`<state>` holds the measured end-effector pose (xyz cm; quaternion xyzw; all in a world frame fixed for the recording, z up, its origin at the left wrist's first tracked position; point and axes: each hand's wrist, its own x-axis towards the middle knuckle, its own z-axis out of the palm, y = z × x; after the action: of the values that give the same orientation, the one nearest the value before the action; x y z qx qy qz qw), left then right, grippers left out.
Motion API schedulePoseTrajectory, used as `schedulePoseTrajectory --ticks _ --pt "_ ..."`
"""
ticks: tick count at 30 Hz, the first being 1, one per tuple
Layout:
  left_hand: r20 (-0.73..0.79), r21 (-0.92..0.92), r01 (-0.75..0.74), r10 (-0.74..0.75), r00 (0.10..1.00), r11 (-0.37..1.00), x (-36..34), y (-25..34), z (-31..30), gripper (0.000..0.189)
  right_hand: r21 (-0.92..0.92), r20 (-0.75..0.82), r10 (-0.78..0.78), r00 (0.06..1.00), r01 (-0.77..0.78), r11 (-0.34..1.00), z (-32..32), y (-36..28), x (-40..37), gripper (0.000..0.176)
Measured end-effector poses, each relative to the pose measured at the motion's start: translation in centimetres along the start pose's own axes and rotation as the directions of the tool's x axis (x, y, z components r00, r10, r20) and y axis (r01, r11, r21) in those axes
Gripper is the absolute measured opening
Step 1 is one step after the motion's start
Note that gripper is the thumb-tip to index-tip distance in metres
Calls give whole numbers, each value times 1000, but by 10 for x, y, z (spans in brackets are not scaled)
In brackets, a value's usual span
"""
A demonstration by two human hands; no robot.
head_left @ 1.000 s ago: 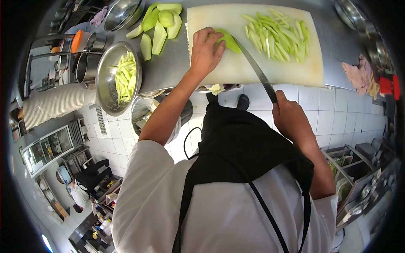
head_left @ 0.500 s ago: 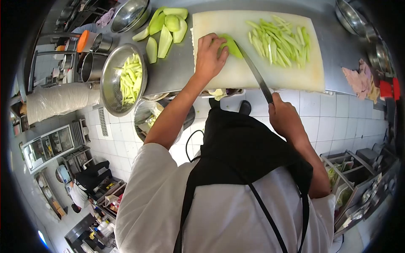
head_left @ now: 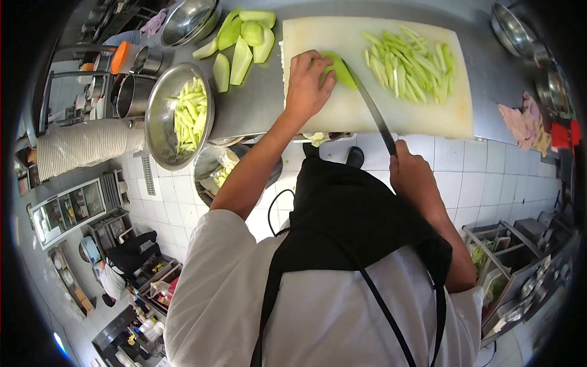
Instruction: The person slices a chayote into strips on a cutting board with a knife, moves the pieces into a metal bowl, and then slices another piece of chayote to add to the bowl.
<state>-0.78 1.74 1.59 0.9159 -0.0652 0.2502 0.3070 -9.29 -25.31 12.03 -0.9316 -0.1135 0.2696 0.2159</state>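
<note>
On the white cutting board [head_left: 367, 117], my left hand [head_left: 309, 85] presses with bent fingers on a green vegetable piece [head_left: 340, 71] near the board's left side. My right hand [head_left: 411, 168] is wrapped round the handle of a long knife [head_left: 373, 107], below the board's front edge. The blade slants up to the left, its tip end at the right side of the piece. Cut green strips [head_left: 408, 64] lie in a heap on the board's right half. Several larger peeled pieces [head_left: 241, 60] rest on the metal counter left of the board.
A perforated steel bowl [head_left: 156, 144] of pale strips stands at the counter's left, with a metal bowl [head_left: 183, 23] behind it. Pink cloth [head_left: 520, 122] lies at the right. Below the counter is a bin [head_left: 205, 177]. Another person [head_left: 125, 257] is far off at lower left.
The view has shifted slightly, so the board and counter items appear a little further right. Both hands keep nearly the same pose, with the knife still at the green piece.
</note>
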Motion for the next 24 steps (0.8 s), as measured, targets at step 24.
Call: schedulePoseTrajectory --ticks 24 --pt "-5 -2 -21 21 1000 1000 2 1 0 23 30 32 -1 999 0 1000 11 -13 36 26"
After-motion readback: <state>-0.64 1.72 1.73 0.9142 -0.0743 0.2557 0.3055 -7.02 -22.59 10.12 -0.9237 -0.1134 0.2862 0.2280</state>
